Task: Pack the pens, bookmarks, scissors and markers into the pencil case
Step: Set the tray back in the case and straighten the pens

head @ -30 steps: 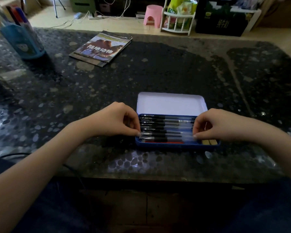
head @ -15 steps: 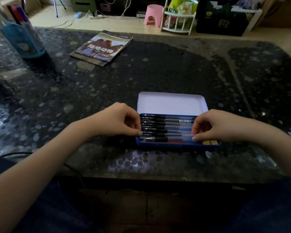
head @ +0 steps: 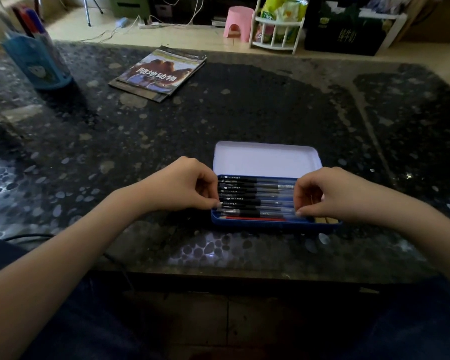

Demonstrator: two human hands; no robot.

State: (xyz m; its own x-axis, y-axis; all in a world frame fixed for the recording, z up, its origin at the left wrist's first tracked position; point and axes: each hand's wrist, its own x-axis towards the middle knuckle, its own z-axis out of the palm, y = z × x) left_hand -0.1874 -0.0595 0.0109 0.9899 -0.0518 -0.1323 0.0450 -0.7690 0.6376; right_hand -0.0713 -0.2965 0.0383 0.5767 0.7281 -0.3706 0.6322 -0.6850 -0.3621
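Both hands worked at the ends of the pens lying in the open pencil case.

The blue pencil case sat on the dark speckled counter near its front edge, its white-lined lid folded back flat behind it. A row of black pens lay side by side along the tray, with a red pencil against the near wall. The left hand was at the case's left end, fingers curled, thumb and fingertip pinched at the tip of one pen. The right hand was at the right end, fingers likewise curled and pinching the clear end of a pen. Farther back lay a book and, to the left, a blue pen holder with markers standing in it.
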